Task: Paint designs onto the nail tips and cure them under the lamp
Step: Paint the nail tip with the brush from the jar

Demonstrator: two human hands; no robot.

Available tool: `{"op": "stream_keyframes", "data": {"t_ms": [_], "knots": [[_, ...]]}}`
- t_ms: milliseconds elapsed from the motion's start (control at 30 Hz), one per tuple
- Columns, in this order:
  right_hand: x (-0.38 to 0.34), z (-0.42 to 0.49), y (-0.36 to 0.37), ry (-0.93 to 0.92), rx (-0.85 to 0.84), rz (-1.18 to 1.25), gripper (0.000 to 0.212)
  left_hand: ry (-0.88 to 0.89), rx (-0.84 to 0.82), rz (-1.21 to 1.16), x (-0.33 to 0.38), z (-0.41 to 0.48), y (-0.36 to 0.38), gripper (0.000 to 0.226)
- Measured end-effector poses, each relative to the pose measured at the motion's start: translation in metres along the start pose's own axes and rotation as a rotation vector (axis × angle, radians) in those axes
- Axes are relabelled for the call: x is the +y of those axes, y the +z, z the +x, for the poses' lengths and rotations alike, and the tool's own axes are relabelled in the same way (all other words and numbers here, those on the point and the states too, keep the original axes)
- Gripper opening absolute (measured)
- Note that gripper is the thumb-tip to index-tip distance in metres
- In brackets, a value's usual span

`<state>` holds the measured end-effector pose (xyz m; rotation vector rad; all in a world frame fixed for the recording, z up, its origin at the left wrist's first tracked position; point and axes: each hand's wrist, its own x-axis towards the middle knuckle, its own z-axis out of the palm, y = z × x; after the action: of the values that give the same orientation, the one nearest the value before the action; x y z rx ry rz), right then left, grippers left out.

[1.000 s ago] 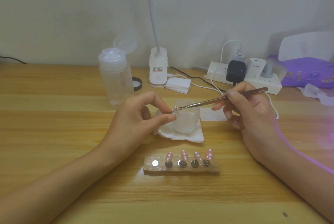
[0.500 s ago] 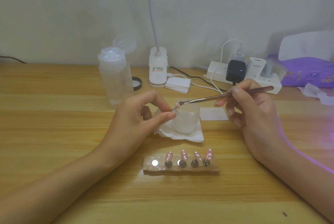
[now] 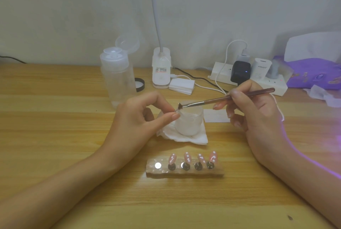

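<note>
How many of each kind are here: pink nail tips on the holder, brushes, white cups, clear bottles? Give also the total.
Pink nail tips on the holder: 4
Brushes: 1
White cups: 1
Clear bottles: 1
Total: 7

Left hand [image 3: 136, 118] pinched a small pale nail tip [image 3: 177, 111] between thumb and forefinger, just in front of the frosted white cup's [image 3: 188, 125] rim. Right hand [image 3: 258, 116] gripped a slim brown-handled brush [image 3: 227, 98], its bristles touching the tip. The cup sat on a crumpled white tissue [image 3: 197, 137] on the light wooden worktop [image 3: 55, 136]. Nearer the camera was a rough pale holder block [image 3: 184, 173] with four pink white-dotted nail tips [image 3: 187, 157] on round metal stands; the leftmost disc was bare. Behind stood a clear plastic flip-top bottle [image 3: 118, 81] with its lid open, a white lamp base [image 3: 161, 73] and a white power strip [image 3: 267, 83].
</note>
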<state>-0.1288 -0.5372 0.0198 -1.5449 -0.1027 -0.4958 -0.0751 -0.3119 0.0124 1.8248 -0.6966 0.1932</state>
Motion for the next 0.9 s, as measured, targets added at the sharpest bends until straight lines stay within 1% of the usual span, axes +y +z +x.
{"op": "stream_keyframes", "data": {"t_ms": [133,200,300,433,567,633,767,900], "knots": [[0.0004,0.0004,-0.0014,0.010,0.059,0.027,0.022,0.018,-0.003,-0.003,0.0002,-0.0004,-0.0010,0.020],[-0.0008,0.0008,-0.0012,-0.010,0.033,0.069,0.019,0.028,0.002,-0.007,0.0003,-0.0004,-0.0008,0.020],[-0.0005,0.0007,0.0002,-0.013,-0.004,0.029,0.017,0.030,0.010,-0.009,-0.0005,-0.0001,-0.0007,0.020],[0.0013,0.0005,-0.0012,0.013,0.047,0.023,0.021,0.025,0.022,-0.016,-0.0025,-0.0001,-0.0012,0.019],[-0.0004,0.0009,-0.0020,-0.025,0.002,0.066,0.016,0.031,0.023,0.003,-0.0030,0.0002,-0.0012,0.015],[0.0001,0.0009,-0.0015,-0.019,-0.009,0.032,0.016,0.037,0.020,-0.004,-0.0026,0.0002,-0.0015,0.017],[0.0018,0.0005,-0.0017,0.014,0.037,-0.011,0.017,0.045,0.017,-0.009,-0.0027,0.0004,-0.0020,0.017],[-0.0005,0.0007,-0.0011,-0.023,0.032,0.051,0.016,0.050,0.018,0.005,-0.0034,0.0003,-0.0019,0.015]]}}
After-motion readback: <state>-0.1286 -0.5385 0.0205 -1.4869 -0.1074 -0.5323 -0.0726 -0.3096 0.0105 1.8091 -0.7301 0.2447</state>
